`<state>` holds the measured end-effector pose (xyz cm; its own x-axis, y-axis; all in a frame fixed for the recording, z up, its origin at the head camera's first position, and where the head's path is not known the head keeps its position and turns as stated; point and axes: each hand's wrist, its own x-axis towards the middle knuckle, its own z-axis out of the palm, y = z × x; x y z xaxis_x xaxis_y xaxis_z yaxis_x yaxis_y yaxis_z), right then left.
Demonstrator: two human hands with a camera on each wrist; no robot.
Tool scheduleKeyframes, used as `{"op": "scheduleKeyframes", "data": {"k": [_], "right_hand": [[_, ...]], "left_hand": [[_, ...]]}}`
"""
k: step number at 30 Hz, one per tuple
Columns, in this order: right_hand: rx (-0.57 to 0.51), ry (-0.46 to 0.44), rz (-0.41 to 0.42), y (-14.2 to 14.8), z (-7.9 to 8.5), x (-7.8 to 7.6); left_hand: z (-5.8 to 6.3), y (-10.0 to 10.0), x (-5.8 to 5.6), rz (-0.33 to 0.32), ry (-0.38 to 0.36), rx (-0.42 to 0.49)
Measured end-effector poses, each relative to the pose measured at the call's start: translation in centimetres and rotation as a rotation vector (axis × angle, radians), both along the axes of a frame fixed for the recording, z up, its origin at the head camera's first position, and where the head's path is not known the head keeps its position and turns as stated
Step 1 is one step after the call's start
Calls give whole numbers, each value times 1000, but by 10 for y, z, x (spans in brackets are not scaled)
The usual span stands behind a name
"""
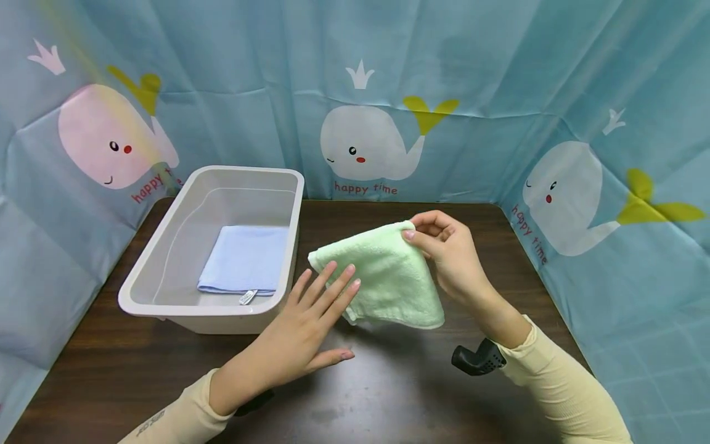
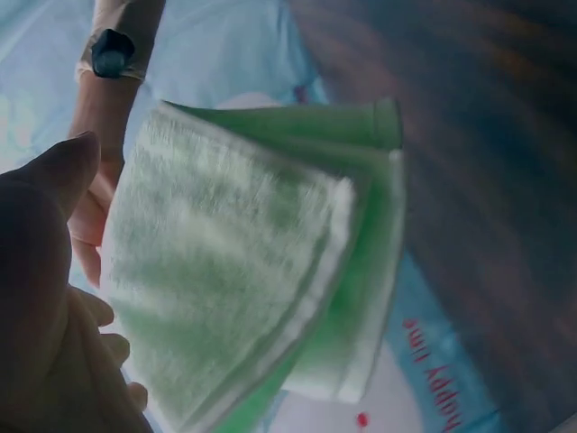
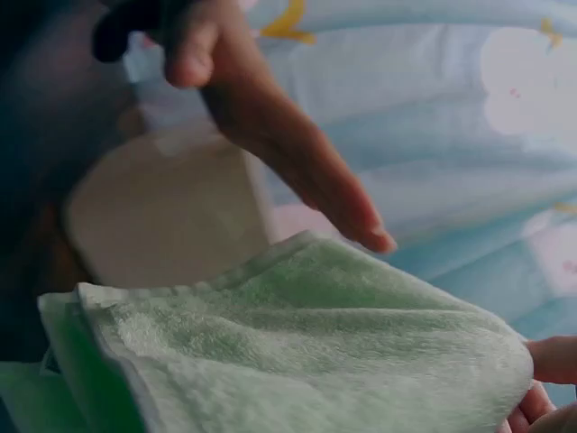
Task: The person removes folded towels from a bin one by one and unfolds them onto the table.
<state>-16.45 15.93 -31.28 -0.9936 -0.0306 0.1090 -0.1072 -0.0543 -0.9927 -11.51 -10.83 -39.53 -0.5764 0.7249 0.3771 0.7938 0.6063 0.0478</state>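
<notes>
A light green towel (image 1: pixel 388 277), folded in layers, hangs above the table by its upper right corner. My right hand (image 1: pixel 452 253) pinches that corner between thumb and fingers. With fingers straight and spread, my left hand (image 1: pixel 310 327) is at the towel's left edge; in the right wrist view the left hand (image 3: pixel 279 135) appears just behind and above the cloth. The left wrist view shows the loose layered edges of the towel (image 2: pixel 225 244), with the right hand (image 2: pixel 90 225) partly hidden behind it.
A light grey plastic basin (image 1: pixel 138 302) stands to the left on the dark wooden table (image 1: pixel 366 401). Inside it lies a folded blue towel (image 1: pixel 244 256) with a white tag (image 1: pixel 248 297). A blue curtain (image 1: pixel 244 123) with whale prints surrounds the table's back and sides.
</notes>
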Motion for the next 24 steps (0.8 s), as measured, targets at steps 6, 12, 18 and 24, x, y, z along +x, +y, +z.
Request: {"op": "scheduleKeyframes", "data": {"k": [6,12,18,24], "right_hand": [[19,-131,-20,13,-40,-5],[16,-162,-84,32,-62,-19],[40,-200,-141,50,-75,-34],[138,-260,-216,71,-93,-51]], "left_hand": [[-21,6,-4,-12,-56,-61],[-38,12,-10,-14,-120,-73],[-48,18,-16,-41,-171,-58],[-54,23,-23,-47,-192,-97]]}}
